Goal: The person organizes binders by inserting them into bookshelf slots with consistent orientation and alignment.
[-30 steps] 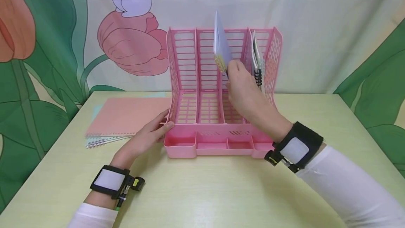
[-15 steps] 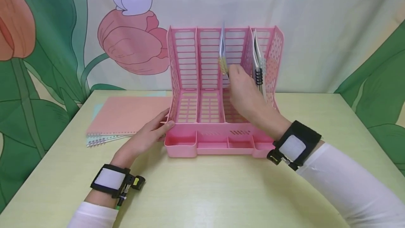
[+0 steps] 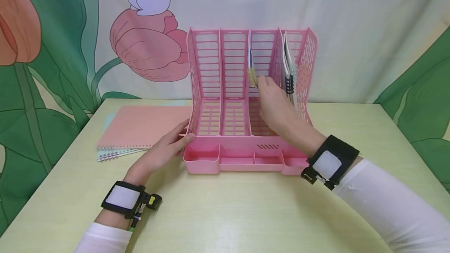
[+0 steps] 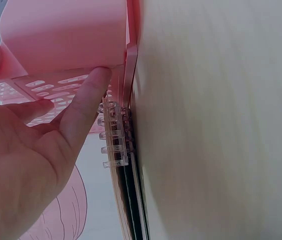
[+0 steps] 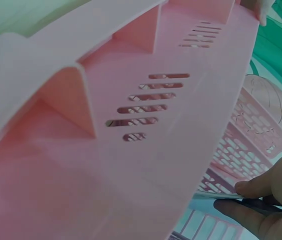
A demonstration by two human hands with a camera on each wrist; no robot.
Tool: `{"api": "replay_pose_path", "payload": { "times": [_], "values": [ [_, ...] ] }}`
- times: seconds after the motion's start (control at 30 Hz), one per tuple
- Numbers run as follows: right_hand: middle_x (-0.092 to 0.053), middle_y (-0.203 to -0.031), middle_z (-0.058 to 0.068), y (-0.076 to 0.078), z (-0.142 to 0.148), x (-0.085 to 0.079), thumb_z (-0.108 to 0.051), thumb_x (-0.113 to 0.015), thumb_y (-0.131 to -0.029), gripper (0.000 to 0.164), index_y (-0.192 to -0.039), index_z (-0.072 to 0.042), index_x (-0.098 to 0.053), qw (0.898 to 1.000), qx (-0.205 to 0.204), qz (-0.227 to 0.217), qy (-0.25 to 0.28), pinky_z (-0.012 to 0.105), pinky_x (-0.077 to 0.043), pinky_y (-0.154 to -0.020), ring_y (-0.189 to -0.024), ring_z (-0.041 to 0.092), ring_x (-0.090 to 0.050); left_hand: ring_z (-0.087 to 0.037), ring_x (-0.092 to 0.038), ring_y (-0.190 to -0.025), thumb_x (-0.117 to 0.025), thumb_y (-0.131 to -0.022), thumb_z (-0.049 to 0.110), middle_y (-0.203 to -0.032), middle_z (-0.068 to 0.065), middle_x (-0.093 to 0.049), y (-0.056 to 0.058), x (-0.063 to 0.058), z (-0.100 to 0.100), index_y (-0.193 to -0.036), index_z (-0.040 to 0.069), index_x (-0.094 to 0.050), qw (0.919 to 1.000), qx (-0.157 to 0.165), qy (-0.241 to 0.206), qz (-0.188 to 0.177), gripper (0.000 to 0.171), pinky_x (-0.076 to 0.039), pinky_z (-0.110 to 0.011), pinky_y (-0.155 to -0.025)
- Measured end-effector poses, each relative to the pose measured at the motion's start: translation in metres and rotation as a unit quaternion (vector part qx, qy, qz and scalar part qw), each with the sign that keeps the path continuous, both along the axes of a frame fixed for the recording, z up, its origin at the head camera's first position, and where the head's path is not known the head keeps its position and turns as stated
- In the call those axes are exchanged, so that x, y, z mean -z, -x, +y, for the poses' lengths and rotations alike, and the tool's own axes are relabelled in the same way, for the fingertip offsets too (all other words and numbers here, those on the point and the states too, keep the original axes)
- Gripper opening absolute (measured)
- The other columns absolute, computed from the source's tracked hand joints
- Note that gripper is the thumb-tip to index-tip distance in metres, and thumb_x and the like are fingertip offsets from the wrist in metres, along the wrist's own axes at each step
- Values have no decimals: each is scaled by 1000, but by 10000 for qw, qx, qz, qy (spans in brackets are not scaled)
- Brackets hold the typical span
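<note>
On the desk [image 3: 232, 214] stands a pink organizer [image 3: 233, 142]. Fingers of the right hand [image 3: 277, 104] pinch a thin notebook [image 3: 251, 76] within it; the left hand [image 3: 165, 147], fingers extended, touches its side.

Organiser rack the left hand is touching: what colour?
Pink. The organiser rack shows best in the head view.

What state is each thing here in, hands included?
Pink organizer: standing upright
Thin notebook: upright, held
Black-ringed notebook: stands in the pink organizer, far right
Peach notebook: closed, flat
Patterned notebook: flat, partly hidden under peach notebook
Right hand: pinches thin notebook
Left hand: touches the pink organizer's side
</note>
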State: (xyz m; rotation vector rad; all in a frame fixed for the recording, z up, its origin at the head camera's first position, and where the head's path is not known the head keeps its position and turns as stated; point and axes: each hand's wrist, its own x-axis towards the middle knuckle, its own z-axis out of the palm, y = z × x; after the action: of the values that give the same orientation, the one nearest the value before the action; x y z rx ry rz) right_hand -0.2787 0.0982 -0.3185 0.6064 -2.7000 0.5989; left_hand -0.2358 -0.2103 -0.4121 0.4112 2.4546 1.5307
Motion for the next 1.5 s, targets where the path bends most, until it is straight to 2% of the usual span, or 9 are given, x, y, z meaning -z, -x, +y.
{"api": "replay_pose_path", "payload": {
  "times": [0.27,0.53,0.73,0.9,1.0,1.23,1.33,1.5],
  "values": [
    [-54,-127,20,1,2,4,11,-63,-95,42,-133,4,-46,10000,8,40,-3,45,-53,-100,-111,33,-63,-36,-54,-128,-53,-106,47,-150,-23,-43,1,-1,0,-166,21,-17,10000,-6,41,18,74,-53,-49,-99],
    [-54,-113,19,1,4,6,11,-62,-94,35,-125,5,-46,9997,-177,154,-44,44,-58,-92,-98,32,-65,-36,-54,-127,-52,-106,47,-146,-22,-45,2,-1,0,-166,21,-18,10000,-4,19,-14,74,-52,-50,-100],
    [-54,-112,17,-1,5,10,3,-62,-99,30,-126,3,-47,9995,-263,163,-112,44,-57,-94,-100,30,-65,-37,-54,-127,-53,-107,45,-148,-24,-43,2,0,1,-166,19,-18,10000,0,-16,-22,74,-53,-49,-100],
    [-56,-109,16,1,6,11,-5,-66,-100,29,-123,2,-49,9994,-307,159,-20,42,-59,-85,-97,29,-65,-37,-52,-129,-53,-107,45,-149,-23,-43,3,1,2,-166,20,-18,10000,-32,-41,-42,73,-53,-50,-100],
    [-57,-108,16,2,7,11,-7,-69,-99,31,-121,2,-49,9995,-289,118,55,42,-59,-81,-95,30,-65,-37,-52,-129,-53,-106,46,-148,-21,-43,3,1,2,-166,20,-19,10000,-35,-48,-32,73,-53,-49,-99],
    [-61,-113,18,2,13,14,-8,-73,-96,37,-123,1,-50,9990,-284,223,269,44,-58,-89,-106,32,-65,-36,-54,-128,-53,-107,44,-148,-23,-43,3,1,1,-166,19,-18,10000,-6,-53,-12,73,-53,-49,-99],
    [-63,-115,17,2,15,15,-9,-76,-94,43,-126,1,-51,9991,-223,216,300,44,-58,-90,-107,31,-66,-36,-54,-128,-53,-107,44,-149,-23,-43,2,2,0,-166,20,-18,10000,-8,-59,-19,73,-53,-49,-99],
    [-61,-116,17,-2,17,16,-11,-79,-92,54,-136,3,-50,9992,-146,-42,368,44,-58,-89,-101,29,-63,-36,-54,-128,-54,-106,46,-149,-23,-43,1,2,-1,-166,20,-18,10000,-23,-48,-26,74,-52,-49,-100]
  ]
}}
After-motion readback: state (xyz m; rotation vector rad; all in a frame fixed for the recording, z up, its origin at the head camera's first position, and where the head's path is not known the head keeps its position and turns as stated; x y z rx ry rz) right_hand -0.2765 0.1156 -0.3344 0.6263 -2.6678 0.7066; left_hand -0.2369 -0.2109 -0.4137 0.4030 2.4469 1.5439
